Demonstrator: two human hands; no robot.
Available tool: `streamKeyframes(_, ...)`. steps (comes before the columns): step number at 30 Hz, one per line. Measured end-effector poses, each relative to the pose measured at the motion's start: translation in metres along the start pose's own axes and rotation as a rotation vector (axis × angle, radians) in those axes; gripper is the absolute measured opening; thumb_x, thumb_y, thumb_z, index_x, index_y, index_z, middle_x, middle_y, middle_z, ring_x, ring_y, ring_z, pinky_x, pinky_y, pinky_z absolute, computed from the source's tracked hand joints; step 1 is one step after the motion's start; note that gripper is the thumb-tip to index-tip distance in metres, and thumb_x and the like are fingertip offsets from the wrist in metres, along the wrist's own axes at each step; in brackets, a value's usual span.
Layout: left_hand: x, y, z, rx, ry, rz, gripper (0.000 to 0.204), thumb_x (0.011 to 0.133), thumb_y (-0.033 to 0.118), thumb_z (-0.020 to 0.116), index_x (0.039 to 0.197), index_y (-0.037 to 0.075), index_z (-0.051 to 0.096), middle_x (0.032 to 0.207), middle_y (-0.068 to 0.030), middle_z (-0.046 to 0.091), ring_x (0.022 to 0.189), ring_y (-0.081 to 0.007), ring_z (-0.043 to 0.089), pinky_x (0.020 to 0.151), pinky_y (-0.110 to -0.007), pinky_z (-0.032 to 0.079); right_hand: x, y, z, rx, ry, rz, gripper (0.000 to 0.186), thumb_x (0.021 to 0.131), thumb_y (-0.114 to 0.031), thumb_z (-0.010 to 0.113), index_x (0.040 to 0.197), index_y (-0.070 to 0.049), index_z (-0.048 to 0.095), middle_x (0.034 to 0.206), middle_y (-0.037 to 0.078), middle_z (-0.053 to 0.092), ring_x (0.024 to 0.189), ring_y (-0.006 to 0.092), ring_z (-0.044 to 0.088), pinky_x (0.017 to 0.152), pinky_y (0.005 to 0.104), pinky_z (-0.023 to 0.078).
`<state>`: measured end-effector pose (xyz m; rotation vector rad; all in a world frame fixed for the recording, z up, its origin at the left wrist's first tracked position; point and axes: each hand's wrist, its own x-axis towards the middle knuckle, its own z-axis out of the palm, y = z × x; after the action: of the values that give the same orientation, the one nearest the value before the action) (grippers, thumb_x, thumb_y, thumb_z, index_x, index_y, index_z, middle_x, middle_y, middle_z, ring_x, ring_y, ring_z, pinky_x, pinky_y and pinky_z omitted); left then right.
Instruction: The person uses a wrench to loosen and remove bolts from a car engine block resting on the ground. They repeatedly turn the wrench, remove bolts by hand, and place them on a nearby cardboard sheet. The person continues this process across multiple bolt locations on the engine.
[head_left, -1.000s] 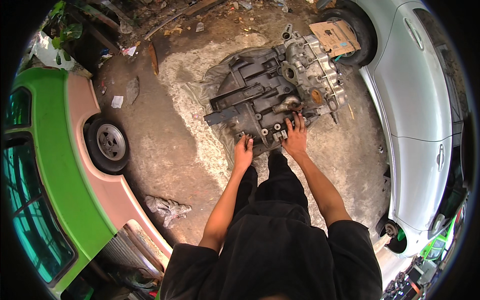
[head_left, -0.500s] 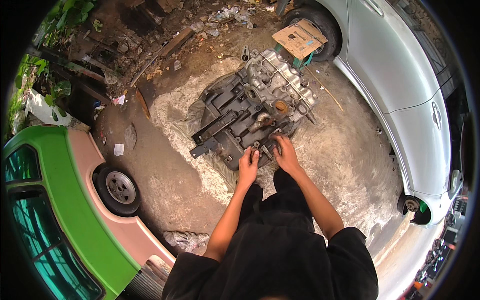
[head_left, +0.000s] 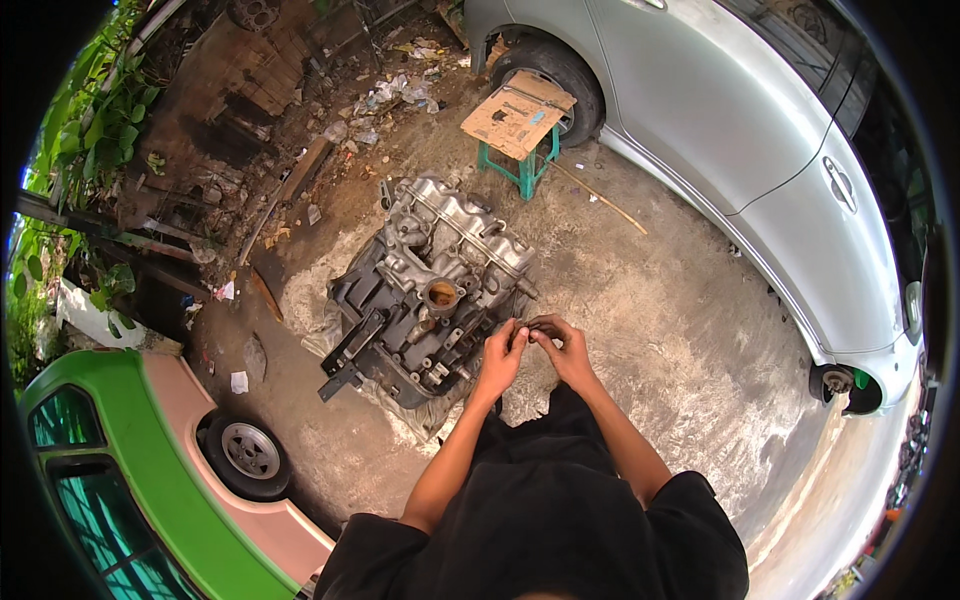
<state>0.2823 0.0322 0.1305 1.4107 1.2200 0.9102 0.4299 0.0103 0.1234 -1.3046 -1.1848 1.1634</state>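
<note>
Both my hands meet at the near right corner of a grey metal car engine that lies on a cloth on the ground. My left hand has its thumb and fingers pinched together. Close against it, my right hand is pinched too, thumb tip beside the left thumb. Between the fingertips is something small and dark, too small to name. A round brownish opening shows on the engine's upper side, and a black bracket sticks out at its left.
Beyond the engine stands a green stool with a worn board on top, by a silver car along the right. A green and pink car is at the left. Wood scraps and litter lie at the back.
My hands have come off the engine's near side and drawn together at its right corner, fingertips now pinched. The view has shifted, so the engine appears lower and further left.
</note>
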Motion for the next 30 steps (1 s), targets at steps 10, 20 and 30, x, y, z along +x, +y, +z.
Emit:
streamKeyframes(10, 0.068, 0.028, 0.136, -0.079, -0.135, -0.074, 0.028, 0.093, 0.025, 0.065, 0.089, -0.002, 0.061, 0.064, -0.0001, 0.044, 0.062, -0.0075, 0.037, 0.054, -0.028, 0.032, 0.039, 0.003, -0.161, -0.100, 0.012, 0.002, 0.014, 0.085, -0.002, 0.068, 0.099, 0.001, 0.068, 0.089, 0.010, 0.070, 0.080, 0.0169, 0.067, 0.074, 0.0305, 0.052)
streamKeyframes(20, 0.150, 0.037, 0.177, -0.205, -0.108, -0.141, 0.021, 0.090, 0.019, 0.068, 0.092, -0.001, 0.064, 0.070, 0.0049, 0.049, 0.066, -0.0050, 0.040, 0.058, -0.024, 0.032, 0.121, -0.003, -0.220, -0.200, -0.013, -0.080, 0.011, 0.082, -0.002, 0.071, 0.093, -0.001, 0.071, 0.085, 0.011, 0.069, 0.075, 0.0195, 0.066, 0.068, 0.0318, 0.050)
streamKeyframes(30, 0.326, 0.041, 0.177, -0.317, 0.025, -0.235, 0.021, 0.087, 0.017, 0.073, 0.088, -0.001, 0.064, 0.071, 0.0026, 0.052, 0.065, -0.0062, 0.042, 0.059, -0.025, 0.034, 0.283, 0.009, -0.252, -0.331, -0.015, -0.089, 0.012, 0.082, -0.002, 0.071, 0.094, -0.001, 0.071, 0.084, 0.010, 0.070, 0.075, 0.0178, 0.066, 0.068, 0.0308, 0.051)
